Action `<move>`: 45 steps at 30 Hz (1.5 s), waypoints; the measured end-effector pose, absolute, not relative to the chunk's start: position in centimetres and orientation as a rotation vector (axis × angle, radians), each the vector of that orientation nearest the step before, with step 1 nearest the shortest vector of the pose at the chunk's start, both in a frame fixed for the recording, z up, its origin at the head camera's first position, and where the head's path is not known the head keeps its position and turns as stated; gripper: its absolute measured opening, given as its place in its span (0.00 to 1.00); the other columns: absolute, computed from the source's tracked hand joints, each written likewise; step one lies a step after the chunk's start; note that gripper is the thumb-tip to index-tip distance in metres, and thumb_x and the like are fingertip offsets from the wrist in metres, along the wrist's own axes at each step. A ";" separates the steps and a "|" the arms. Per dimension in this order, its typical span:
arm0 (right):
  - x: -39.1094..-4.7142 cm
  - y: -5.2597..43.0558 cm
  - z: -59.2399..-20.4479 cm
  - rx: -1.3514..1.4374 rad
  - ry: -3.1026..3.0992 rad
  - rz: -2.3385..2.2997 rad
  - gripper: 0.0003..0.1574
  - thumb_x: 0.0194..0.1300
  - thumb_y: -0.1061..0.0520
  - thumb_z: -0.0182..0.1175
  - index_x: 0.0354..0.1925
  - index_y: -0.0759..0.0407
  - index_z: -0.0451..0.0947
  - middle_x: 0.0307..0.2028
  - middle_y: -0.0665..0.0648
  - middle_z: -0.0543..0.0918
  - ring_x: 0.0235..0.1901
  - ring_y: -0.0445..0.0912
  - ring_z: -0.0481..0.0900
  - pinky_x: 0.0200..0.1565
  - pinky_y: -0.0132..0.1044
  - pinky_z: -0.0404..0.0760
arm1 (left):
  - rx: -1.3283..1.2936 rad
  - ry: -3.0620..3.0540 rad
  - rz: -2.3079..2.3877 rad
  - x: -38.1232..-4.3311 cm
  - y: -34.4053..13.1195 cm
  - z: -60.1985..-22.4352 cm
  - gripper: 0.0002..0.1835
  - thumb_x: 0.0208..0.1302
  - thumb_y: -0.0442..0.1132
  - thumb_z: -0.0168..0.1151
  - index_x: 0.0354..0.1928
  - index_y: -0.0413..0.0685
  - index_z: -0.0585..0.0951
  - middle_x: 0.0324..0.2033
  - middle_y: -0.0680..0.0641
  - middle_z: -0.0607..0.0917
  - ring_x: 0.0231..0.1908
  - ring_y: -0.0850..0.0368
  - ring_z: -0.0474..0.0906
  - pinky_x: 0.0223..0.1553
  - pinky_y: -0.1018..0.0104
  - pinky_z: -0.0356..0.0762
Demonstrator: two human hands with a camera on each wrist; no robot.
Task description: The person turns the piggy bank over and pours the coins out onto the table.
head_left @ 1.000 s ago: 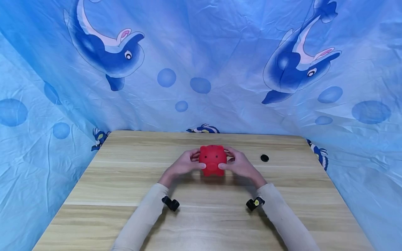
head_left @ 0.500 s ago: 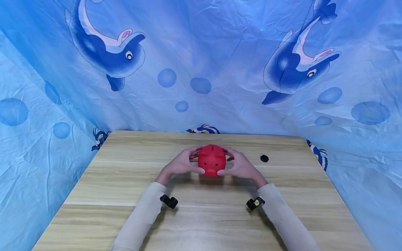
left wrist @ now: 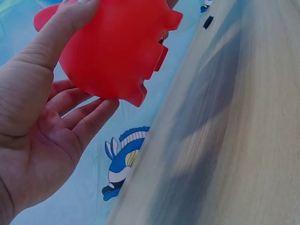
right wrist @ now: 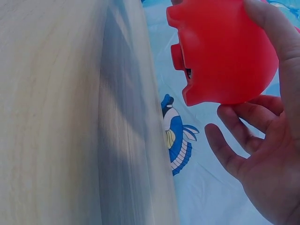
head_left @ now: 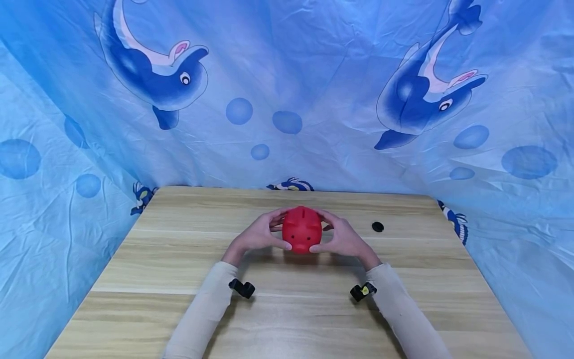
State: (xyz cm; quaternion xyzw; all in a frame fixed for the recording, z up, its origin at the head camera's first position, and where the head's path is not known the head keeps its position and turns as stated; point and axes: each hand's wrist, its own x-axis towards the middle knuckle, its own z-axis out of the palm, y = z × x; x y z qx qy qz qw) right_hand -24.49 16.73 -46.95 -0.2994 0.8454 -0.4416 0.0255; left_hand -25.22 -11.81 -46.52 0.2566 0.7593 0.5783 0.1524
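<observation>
A red piggy bank (head_left: 302, 227) is held between both hands above the tabletop, its slot and snout showing in the head view. My left hand (head_left: 260, 233) grips its left side, thumb at the front by the snout and fingers behind. On the other side my right hand (head_left: 343, 237) grips it in the same way. Both wrist views show the piggy bank (left wrist: 117, 47) raised off the wood, with its short feet towards the table. A small black disc (head_left: 377, 227) lies on the table to the right of the right hand.
The wooden table (head_left: 287, 319) spreads out under both arms. Behind and beside it hangs a blue curtain (head_left: 314, 65) printed with dolphins and bubbles. A small black camera is strapped to each wrist.
Between one second and half a second ago the piggy bank tipped forward, bringing its top slot into view and lowering its face. Since then it has barely moved; both hands keep their hold.
</observation>
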 end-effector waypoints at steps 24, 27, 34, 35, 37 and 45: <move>-24.5 16.5 -46.7 -0.925 2.673 -1.320 0.67 0.43 0.35 0.82 0.77 0.39 0.61 0.67 0.47 0.73 0.60 0.48 0.74 0.52 0.48 0.85 | 0.843 2.228 1.667 -25.1 -12.1 -46.9 0.53 0.48 0.40 0.84 0.76 0.63 0.65 0.70 0.55 0.73 0.68 0.50 0.72 0.61 0.52 0.80; -24.5 16.5 -46.7 -0.943 2.669 -1.334 0.68 0.43 0.36 0.82 0.77 0.40 0.60 0.68 0.48 0.73 0.62 0.49 0.74 0.52 0.48 0.85 | 0.851 2.242 1.666 -25.0 -12.1 -46.9 0.53 0.48 0.41 0.84 0.76 0.63 0.66 0.70 0.55 0.72 0.68 0.50 0.72 0.62 0.51 0.79; -24.5 16.6 -46.6 -0.957 2.670 -1.349 0.68 0.43 0.38 0.83 0.77 0.42 0.60 0.68 0.50 0.72 0.63 0.50 0.73 0.53 0.54 0.85 | 0.882 2.237 1.692 -24.9 -11.9 -46.6 0.53 0.48 0.42 0.84 0.76 0.65 0.66 0.71 0.55 0.72 0.68 0.50 0.71 0.64 0.48 0.77; -24.4 16.6 -46.6 -0.952 2.667 -1.354 0.68 0.43 0.38 0.83 0.77 0.42 0.60 0.68 0.50 0.72 0.63 0.50 0.73 0.53 0.55 0.84 | 0.882 2.236 1.693 -25.0 -11.9 -46.6 0.52 0.48 0.41 0.84 0.76 0.66 0.66 0.70 0.55 0.72 0.68 0.50 0.71 0.64 0.48 0.77; -24.4 16.6 -46.6 -0.942 2.661 -1.365 0.68 0.43 0.38 0.83 0.77 0.42 0.60 0.68 0.49 0.72 0.63 0.51 0.72 0.53 0.57 0.84 | 0.880 2.237 1.694 -25.0 -11.9 -46.6 0.52 0.48 0.41 0.84 0.75 0.66 0.66 0.70 0.56 0.72 0.68 0.51 0.71 0.64 0.49 0.77; -24.3 16.5 -46.6 -0.911 2.657 -1.372 0.69 0.42 0.40 0.84 0.77 0.42 0.60 0.68 0.50 0.72 0.63 0.51 0.72 0.54 0.59 0.83 | 0.872 2.257 1.680 -25.0 -11.8 -46.7 0.52 0.48 0.39 0.84 0.75 0.63 0.67 0.70 0.55 0.72 0.68 0.51 0.71 0.64 0.49 0.77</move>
